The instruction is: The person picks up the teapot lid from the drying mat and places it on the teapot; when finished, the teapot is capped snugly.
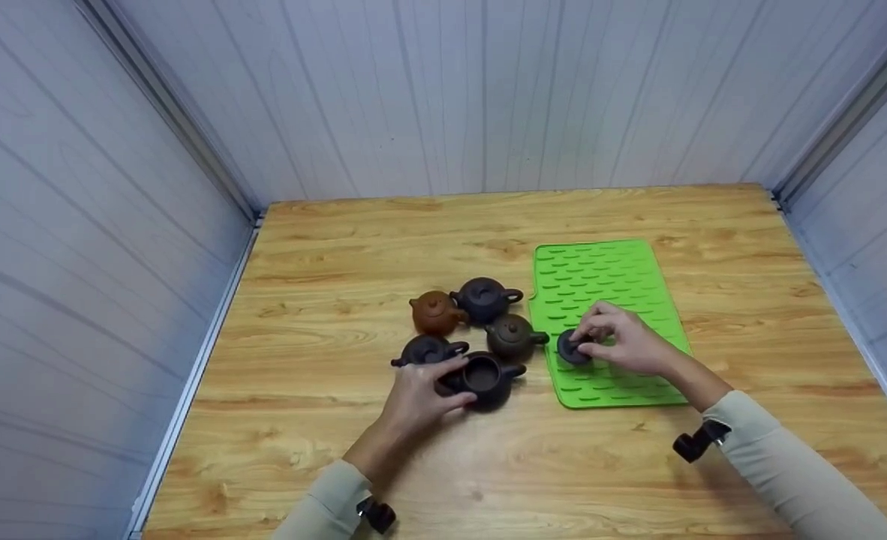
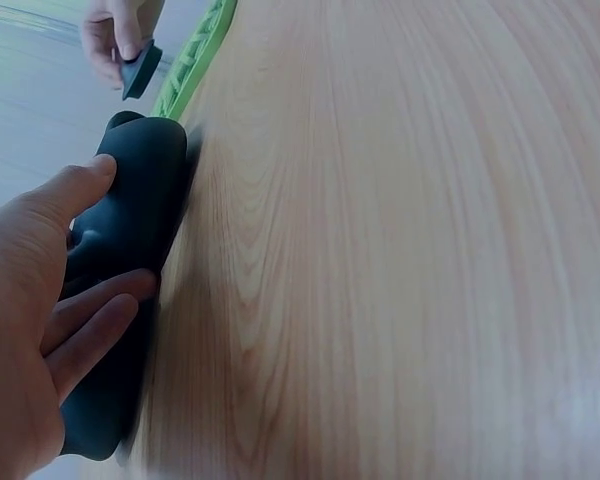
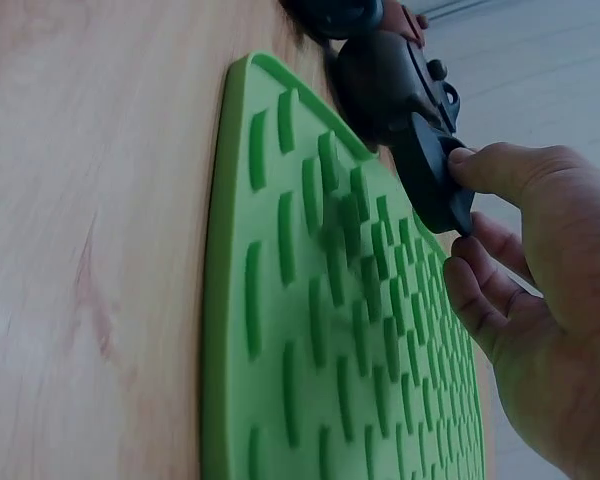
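Observation:
My left hand (image 1: 416,395) grips a dark, lidless teapot (image 1: 493,395) by its left side, thumb and fingers spread around the body; its round opening faces up. In the left wrist view, fingertips and thumb touch the dark body (image 2: 140,180). Over the left edge of a green ridged mat (image 1: 601,277), my right hand (image 1: 627,345) pinches a dark round lid (image 1: 571,351) by its top. The right wrist view has this lid (image 3: 425,180) tilted on edge, held above the mat's surface. Just behind my left hand is another dark teapot (image 1: 422,349), partly covered by it.
A reddish-brown teapot (image 1: 434,315), a black one (image 1: 481,300) and a dark brown one (image 1: 511,337) stand close together behind the lidless teapot, all lidded. The dark brown one's handle reaches the mat's edge. Pale panels (image 1: 443,97) wall the wooden table (image 1: 338,247) at back and sides.

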The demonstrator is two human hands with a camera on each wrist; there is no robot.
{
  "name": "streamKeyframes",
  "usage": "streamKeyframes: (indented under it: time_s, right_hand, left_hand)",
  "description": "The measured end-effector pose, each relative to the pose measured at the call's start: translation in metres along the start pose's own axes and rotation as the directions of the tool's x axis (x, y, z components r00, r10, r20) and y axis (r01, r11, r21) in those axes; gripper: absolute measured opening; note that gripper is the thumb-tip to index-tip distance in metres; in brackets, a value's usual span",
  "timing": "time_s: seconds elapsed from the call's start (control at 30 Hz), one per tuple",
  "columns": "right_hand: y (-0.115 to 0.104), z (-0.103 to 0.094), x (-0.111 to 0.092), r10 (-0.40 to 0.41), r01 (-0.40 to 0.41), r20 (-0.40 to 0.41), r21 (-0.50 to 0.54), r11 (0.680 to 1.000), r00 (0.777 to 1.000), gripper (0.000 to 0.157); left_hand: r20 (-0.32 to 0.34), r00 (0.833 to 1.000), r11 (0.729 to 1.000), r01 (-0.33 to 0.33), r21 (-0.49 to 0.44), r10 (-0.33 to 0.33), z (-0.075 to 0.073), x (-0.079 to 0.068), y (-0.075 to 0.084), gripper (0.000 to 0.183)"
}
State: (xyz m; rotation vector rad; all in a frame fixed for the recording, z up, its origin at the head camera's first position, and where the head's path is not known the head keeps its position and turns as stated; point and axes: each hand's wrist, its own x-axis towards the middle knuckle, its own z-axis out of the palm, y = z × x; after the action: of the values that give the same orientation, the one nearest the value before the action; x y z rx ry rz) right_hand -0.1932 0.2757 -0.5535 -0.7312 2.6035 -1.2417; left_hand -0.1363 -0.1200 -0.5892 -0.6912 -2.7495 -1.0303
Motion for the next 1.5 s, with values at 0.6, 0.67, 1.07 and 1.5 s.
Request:
streamKeyframes:
  time_s: [0.6,0.67,1.07,1.5]
  right_hand:
    - [-0.029,0.024,0.032,-0.116,0.112,0.103,0.045,0.993,0.988,0.008]
    - [-0.034,0.028,0.035,-0.122,0.117,0.107,0.052,0.992,0.987,0.008]
    - [-0.057,0.048,0.053,-0.184,0.174,0.135,0.085,0.981,0.974,0.01]
    - [-0.067,0.072,0.062,-0.206,0.193,0.12,0.108,0.975,0.971,0.009]
  left_hand:
    - [0.026,0.999,0.999,0.038,-0.034,-0.037,-0.003,-0.002,0.0,0.053]
    - [0.023,0.999,0.999,0.038,-0.035,-0.037,-0.003,-0.002,0.0,0.053]
    - [0.001,1.0,0.999,0.014,-0.029,-0.014,-0.003,-0.005,-0.006,0.053]
    - [-0.028,0.999,0.999,-0.033,0.002,0.033,0.001,-0.005,-0.013,0.052]
